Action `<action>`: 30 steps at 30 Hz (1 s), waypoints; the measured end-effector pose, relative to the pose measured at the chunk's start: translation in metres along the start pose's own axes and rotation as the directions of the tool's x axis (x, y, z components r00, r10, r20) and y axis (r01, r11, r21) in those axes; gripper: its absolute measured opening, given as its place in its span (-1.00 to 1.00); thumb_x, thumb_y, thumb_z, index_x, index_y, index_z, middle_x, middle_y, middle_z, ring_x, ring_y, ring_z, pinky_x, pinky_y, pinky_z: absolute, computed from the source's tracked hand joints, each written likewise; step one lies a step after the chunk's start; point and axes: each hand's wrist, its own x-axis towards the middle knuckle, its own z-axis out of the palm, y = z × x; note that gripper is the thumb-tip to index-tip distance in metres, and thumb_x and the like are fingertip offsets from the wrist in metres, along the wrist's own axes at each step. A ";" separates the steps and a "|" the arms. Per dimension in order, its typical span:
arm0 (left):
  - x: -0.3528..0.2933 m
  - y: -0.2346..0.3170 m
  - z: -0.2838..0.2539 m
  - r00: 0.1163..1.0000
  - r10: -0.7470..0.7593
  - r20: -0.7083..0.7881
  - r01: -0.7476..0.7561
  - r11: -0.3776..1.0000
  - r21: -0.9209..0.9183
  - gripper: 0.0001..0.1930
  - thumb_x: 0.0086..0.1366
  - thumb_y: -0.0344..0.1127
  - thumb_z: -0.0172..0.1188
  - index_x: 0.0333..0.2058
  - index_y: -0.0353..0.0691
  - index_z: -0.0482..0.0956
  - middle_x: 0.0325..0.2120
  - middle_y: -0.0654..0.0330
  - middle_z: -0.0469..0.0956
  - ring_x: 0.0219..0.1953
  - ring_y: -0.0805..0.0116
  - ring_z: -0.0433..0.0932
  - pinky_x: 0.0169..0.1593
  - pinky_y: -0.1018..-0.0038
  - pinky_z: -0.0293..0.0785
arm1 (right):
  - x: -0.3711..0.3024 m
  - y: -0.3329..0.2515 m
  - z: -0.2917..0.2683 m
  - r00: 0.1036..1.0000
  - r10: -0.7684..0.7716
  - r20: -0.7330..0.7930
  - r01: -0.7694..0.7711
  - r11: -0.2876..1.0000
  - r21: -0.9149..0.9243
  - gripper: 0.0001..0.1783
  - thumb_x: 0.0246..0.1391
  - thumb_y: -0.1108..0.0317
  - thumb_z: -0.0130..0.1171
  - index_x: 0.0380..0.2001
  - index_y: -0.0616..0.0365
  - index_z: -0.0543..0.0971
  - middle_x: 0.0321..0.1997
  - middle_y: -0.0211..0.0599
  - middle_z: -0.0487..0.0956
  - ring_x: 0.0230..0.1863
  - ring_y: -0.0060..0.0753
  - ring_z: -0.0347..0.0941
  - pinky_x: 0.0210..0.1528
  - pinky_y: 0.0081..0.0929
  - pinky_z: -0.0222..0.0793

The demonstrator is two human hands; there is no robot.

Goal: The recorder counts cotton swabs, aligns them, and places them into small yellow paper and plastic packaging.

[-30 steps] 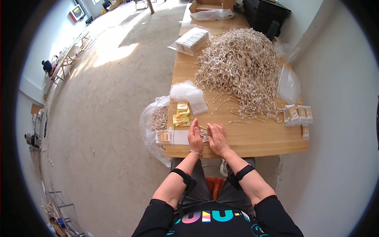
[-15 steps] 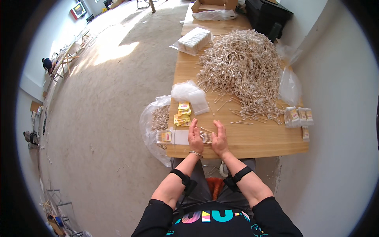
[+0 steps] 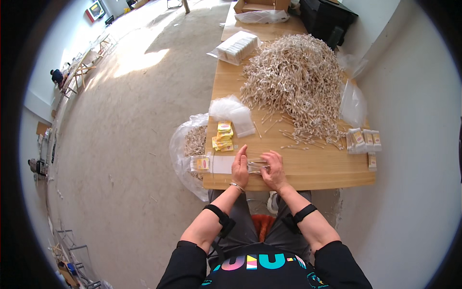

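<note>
Between my hands a small bundle of cotton swabs (image 3: pixel 256 166) lies near the table's front edge, the sticks running left to right. My left hand (image 3: pixel 239 169) stands on edge with its fingers stretched out, its palm against the left ends of the swabs. Over their right ends curl the fingers and thumb of my right hand (image 3: pixel 274 172), gripping the bundle. Left of my left hand lie a white card strip (image 3: pixel 222 164) and a clear packet of swabs with a yellow label (image 3: pixel 200 164). Yellow cards (image 3: pixel 223 137) are stacked just beyond.
A big heap of cotton swabs (image 3: pixel 298 82) covers the table's middle. Clear plastic bags (image 3: pixel 232 113) lie left of it. Filled packets (image 3: pixel 363 141) sit at the right edge. A bag of swabs (image 3: pixel 183 139) hangs beside the left edge. A black bin (image 3: pixel 327 21) stands at the back.
My right hand has shifted slightly right, and its fingers have bent from stretched to curled over the swab ends. More of the bundle shows. My left hand has barely moved.
</note>
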 end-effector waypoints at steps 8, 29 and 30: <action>0.003 0.000 0.001 0.999 -0.046 -0.024 0.042 0.986 -0.163 -0.56 0.43 -0.20 -0.19 0.14 -0.41 0.24 0.15 -0.01 0.27 0.22 0.23 0.21 0.28 0.39 0.08 | -0.010 -0.004 -0.003 0.982 -0.139 0.128 0.160 0.972 -0.173 -0.84 -0.24 0.43 0.26 -0.48 0.09 0.53 -0.11 -0.30 0.44 0.12 -0.11 0.22 0.15 -0.23 0.17; 0.001 -0.002 0.003 0.998 -0.033 -0.047 0.027 0.992 -0.120 -0.54 0.43 -0.17 -0.20 0.14 -0.40 0.25 0.13 0.00 0.29 0.19 0.24 0.25 0.27 0.40 0.11 | -0.016 -0.005 0.006 0.969 0.207 -0.132 -0.207 0.978 0.013 -0.58 -0.12 0.51 0.07 -0.09 0.24 0.36 0.17 0.01 0.24 0.24 0.04 0.09 0.28 -0.18 -0.01; 0.000 -0.001 0.003 0.998 -0.022 -0.051 0.016 0.994 -0.104 -0.54 0.43 -0.16 -0.20 0.14 -0.40 0.25 0.13 0.00 0.28 0.19 0.24 0.25 0.26 0.41 0.11 | -0.015 -0.006 0.007 0.943 0.254 -0.214 -0.229 0.964 0.135 -0.51 -0.10 0.52 0.03 0.00 0.25 0.31 0.22 0.05 0.21 0.29 0.06 0.05 0.31 -0.20 -0.05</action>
